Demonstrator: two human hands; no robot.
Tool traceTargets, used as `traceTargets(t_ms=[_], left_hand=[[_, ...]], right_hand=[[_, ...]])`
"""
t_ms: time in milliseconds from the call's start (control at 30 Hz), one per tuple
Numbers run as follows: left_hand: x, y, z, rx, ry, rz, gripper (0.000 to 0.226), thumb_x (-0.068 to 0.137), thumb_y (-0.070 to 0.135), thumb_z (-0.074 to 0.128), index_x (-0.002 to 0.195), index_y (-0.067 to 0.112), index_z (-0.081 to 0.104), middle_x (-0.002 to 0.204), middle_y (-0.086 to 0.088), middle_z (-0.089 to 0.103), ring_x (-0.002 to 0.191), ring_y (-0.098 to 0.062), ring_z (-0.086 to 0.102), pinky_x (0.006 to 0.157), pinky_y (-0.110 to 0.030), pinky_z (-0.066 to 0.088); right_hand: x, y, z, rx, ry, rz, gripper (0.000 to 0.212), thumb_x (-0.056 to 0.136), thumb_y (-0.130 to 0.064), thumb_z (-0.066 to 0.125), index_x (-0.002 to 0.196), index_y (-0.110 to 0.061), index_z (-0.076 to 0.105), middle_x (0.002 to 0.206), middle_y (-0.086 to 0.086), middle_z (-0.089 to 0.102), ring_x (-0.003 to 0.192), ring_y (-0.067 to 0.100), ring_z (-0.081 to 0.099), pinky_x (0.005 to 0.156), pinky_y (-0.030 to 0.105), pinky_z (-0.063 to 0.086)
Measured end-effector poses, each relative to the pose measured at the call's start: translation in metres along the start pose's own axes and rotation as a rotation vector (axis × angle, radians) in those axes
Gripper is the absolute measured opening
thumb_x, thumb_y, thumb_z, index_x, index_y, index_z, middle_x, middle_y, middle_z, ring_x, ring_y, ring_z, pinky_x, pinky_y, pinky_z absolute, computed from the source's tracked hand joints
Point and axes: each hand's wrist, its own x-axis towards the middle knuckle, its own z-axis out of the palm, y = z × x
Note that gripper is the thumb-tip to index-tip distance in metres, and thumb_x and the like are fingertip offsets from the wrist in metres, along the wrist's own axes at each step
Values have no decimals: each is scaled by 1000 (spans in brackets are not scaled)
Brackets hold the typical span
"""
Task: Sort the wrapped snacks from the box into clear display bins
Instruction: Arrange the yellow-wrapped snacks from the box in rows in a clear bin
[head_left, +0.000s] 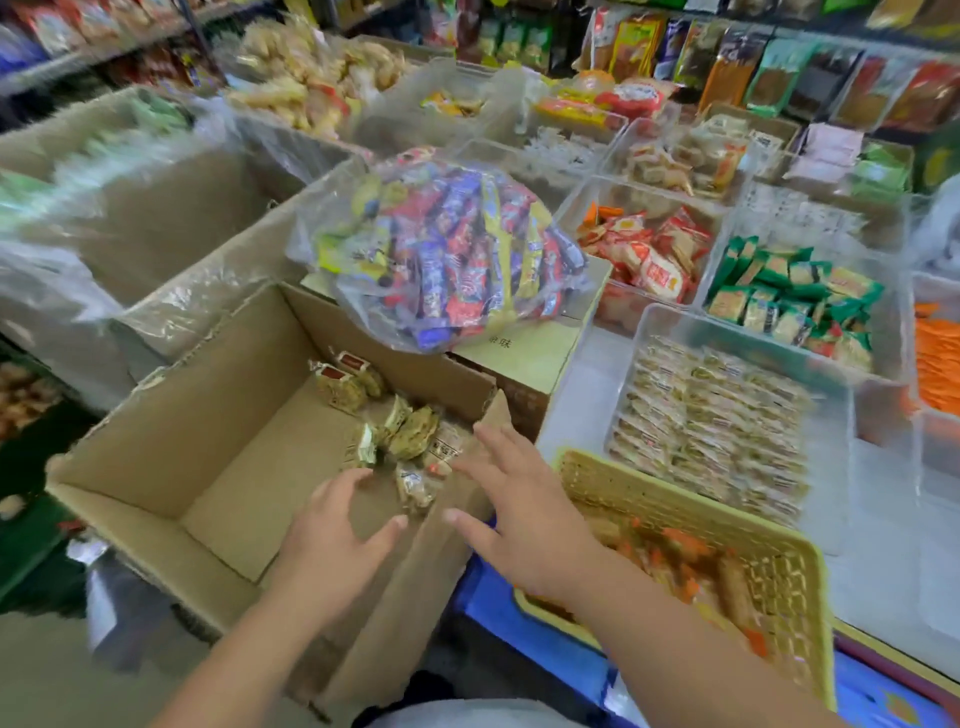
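Reaching into the open cardboard box, both hands were empty. Over the box floor the left hand hung with fingers loosely curved, gripping nothing. Over the box's right wall the right hand was spread flat, also holding nothing. Motion blur meant I could not tell whether its fingertips touched a packet.

The wrapped snacks lay in a small loose cluster on the box floor along the right wall, with a couple more propped near the far right corner.

Handling, as a judgement: they looked like small, light pillow packs. The film was glossy and crinkly, so probably slippery. The filling looked crumbly, so it could crush under a hard squeeze. Best hold is probably a two-hand scoop from under the cluster. For singles, a pinch across the flat body or on a crimped end should do.

The likely target was the clear bin on the bench just right of the box, holding rows of similar-looking packets.

Hard to make out:
- The wrapper print was unreadable.
- No exact packet count was possible, since the packets overlapped and the right hand covered part of the cluster.
- The box's near right corner was hidden behind its wall.
- The depth of space left in the bin was unclear.
- The contents of the yellow basket at the near bench edge were smeared.
- The forearm cut off part of that basket.
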Motion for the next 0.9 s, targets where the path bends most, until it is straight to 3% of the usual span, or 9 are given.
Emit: traceTargets(t_ms=[200, 300, 400, 467, 567, 667, 733, 900], left_hand=[[77, -33, -12, 53, -201, -32, 88, 81, 65, 72, 155, 36, 33, 148, -4, 47, 129, -27, 54, 104, -45, 49], [114, -28, 1, 56, -220, 13, 99, 74, 68, 76, 156, 35, 32, 156, -9, 40, 137, -34, 48, 111, -47, 45], [145, -18, 21, 80, -228, 11, 113, 66, 73, 80, 159, 36, 29, 169, -16, 17, 152, -41, 25, 121, -52, 31], [161, -13, 33, 120, -251, -27, 119, 64, 76, 80, 161, 37, 24, 172, -15, 1, 155, -44, 15, 123, -56, 28], [179, -15, 44, 157, -272, -76, 126, 57, 82, 79, 160, 45, 17, 172, -14, -7, 155, -47, 12, 122, -59, 27], [190, -22, 51, 202, -266, -48, 126, 55, 85, 77, 159, 49, 15, 171, -16, 0, 152, -48, 20, 121, -57, 30], [195, -26, 56, 208, -249, -20, 116, 61, 80, 78, 157, 48, 21, 167, -16, 15, 149, -47, 27, 118, -56, 35], [204, -35, 59, 149, -220, 46, 78, 81, 50, 77, 150, 38, 43, 142, -18, 49, 127, -45, 50, 106, -48, 46]], right_hand=[[29, -24, 35, -117, -131, 53, 60, 100, -68, 31, 153, -41, 33, 169, -11, -10, 147, 18, -39, 126, 54, -1], [29, -22, 39, -78, -127, 85, 59, 99, -71, 29, 152, -46, 31, 168, -17, -12, 145, 13, -40, 125, 52, 1], [30, -22, 38, -64, -133, 103, 60, 97, -74, 27, 151, -48, 34, 167, -20, -13, 145, 11, -39, 123, 51, 4], [31, -24, 39, -71, -140, 118, 61, 97, -75, 24, 150, -46, 35, 167, -20, -13, 145, 10, -40, 124, 49, 4], [32, -26, 38, -66, -150, 143, 61, 97, -75, 25, 149, -46, 36, 167, -20, -12, 145, 10, -40, 124, 49, 5], [32, -26, 37, -53, -147, 159, 58, 97, -74, 28, 147, -47, 38, 167, -21, -10, 146, 9, -38, 125, 49, 7], [32, -26, 37, -49, -143, 167, 56, 97, -73, 28, 146, -48, 39, 167, -22, -10, 146, 9, -37, 125, 50, 8], [34, -27, 38, -41, -124, 179, 54, 97, -72, 31, 145, -48, 40, 167, -22, -7, 147, 9, -36, 123, 47, 5]])
